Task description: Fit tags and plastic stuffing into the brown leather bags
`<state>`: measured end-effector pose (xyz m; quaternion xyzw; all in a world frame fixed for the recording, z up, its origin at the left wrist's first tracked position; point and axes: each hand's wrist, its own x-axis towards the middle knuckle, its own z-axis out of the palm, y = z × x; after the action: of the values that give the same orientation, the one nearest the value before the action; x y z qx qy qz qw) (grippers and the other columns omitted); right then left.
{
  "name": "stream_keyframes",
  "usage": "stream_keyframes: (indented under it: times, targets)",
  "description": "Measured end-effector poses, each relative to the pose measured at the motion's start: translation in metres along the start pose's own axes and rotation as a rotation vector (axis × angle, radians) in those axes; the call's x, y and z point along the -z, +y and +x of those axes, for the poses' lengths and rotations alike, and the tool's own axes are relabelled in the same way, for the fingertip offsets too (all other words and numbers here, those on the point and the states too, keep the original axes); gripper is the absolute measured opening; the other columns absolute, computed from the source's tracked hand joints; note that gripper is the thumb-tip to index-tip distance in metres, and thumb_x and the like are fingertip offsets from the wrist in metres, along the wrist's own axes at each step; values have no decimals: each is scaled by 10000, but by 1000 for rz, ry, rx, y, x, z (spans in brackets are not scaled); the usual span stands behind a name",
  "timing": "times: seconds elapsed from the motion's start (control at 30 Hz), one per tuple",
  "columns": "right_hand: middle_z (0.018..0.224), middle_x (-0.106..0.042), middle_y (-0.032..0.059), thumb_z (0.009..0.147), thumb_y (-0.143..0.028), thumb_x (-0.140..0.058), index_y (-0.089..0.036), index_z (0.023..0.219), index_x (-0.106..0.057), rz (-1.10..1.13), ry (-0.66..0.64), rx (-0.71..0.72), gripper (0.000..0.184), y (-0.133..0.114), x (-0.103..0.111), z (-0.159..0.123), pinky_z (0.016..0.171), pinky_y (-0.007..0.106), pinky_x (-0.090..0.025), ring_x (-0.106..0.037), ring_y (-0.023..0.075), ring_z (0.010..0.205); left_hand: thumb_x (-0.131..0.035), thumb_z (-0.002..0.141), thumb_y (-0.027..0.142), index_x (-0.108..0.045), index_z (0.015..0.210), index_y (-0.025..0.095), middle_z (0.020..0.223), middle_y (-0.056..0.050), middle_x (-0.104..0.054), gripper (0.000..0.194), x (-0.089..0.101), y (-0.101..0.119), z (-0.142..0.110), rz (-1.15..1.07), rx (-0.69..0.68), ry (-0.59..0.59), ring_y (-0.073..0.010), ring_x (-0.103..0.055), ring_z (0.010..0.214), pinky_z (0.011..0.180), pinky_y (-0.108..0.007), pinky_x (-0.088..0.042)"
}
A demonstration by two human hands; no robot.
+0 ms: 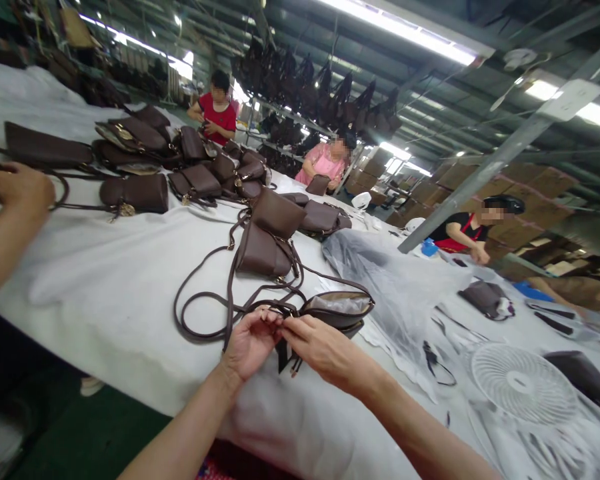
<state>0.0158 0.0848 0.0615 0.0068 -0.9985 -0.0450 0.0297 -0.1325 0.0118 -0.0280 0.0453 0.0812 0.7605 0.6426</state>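
Note:
A dark brown handbag lies on the white-covered table, its zip top open with clear plastic showing inside. My left hand is closed in a pinch at the bag's near end, on the strap where it meets the bag. Against those fingertips, my right hand is also closed, pinching the same spot. The exact bit between the fingers is mostly hidden. Below them hangs a small black tag beside thin cord ends. Just beyond, another brown bag rests with its flap raised and straps looped about.
Several brown bags pile up at the left and back. Another person's hand reaches in from the left. Crumpled clear plastic spreads to the right, near a white fan and a metal post. Other people work across the table.

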Motion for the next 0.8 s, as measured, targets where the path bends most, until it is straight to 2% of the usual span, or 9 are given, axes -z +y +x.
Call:
stream_keyframes:
  times: [0.07,0.13,0.23,0.33,0.43,0.5,0.57,0.7,0.8]
  targets:
    - [992,-638,108,913,-68,-469,-147,1000,-647,-83,-33,47,213,3,1,-1,784,347,-496,-570,215,879,-670,686,143,-599,693,157,673,17,-594,73,2,1,0,-32,14,-7,-138,-613,751,766,-291,-514]
    - [897,-654,79,908,-91,-518,-169,831,-654,-65,-68,81,175,6,6,-1,747,332,-495,-571,198,817,-662,681,131,-590,657,154,703,-4,-636,79,4,0,-2,-66,18,-25,-162,-638,806,831,-329,-513]
    - [995,-698,53,874,-154,-624,-198,769,-652,193,19,28,117,10,13,0,844,345,-490,-600,192,918,-664,669,134,-571,615,153,798,-43,-708,109,4,-1,-3,-142,34,-35,-179,-657,859,864,-343,-508]
    - [1181,-672,62,861,-235,-651,-227,840,-685,582,291,-214,41,13,14,1,984,420,-441,-568,236,1132,-662,691,167,-531,571,162,895,-77,-743,178,4,-3,-3,-199,41,-20,-199,-663,907,863,-354,-508]
    - [995,-706,76,866,-310,-617,-210,900,-667,964,481,-482,117,14,14,6,834,388,-522,-649,228,941,-643,741,199,-470,517,166,987,-100,-744,286,5,-3,-2,-207,34,-32,-218,-656,931,827,-359,-509]
    - [827,-678,41,838,-335,-632,-193,877,-640,1060,524,-557,147,13,17,15,721,326,-531,-642,193,783,-625,773,215,-452,498,161,1050,-101,-733,328,5,-3,-2,-205,32,-48,-197,-651,868,779,-337,-511]
    - [771,-637,14,814,-340,-650,-188,836,-615,1050,541,-564,158,10,21,26,696,288,-511,-605,167,739,-617,777,215,-486,511,151,1091,-98,-719,303,6,-3,-3,-195,29,-68,-146,-621,737,722,-307,-510]
    - [769,-600,-15,852,-389,-590,-203,911,-560,1182,590,-565,198,4,27,43,656,263,-497,-574,141,687,-639,714,93,-648,702,118,1129,-84,-703,30,7,-5,-5,-152,-14,-74,-41,-481,520,530,-204,-445]
    - [827,-606,-12,888,-331,-530,-226,1013,-521,1090,568,-546,163,6,28,48,645,259,-492,-587,149,708,-669,732,44,-691,880,123,1158,-80,-690,169,9,-6,-5,-116,-55,-27,-2,-441,471,429,-147,-359]
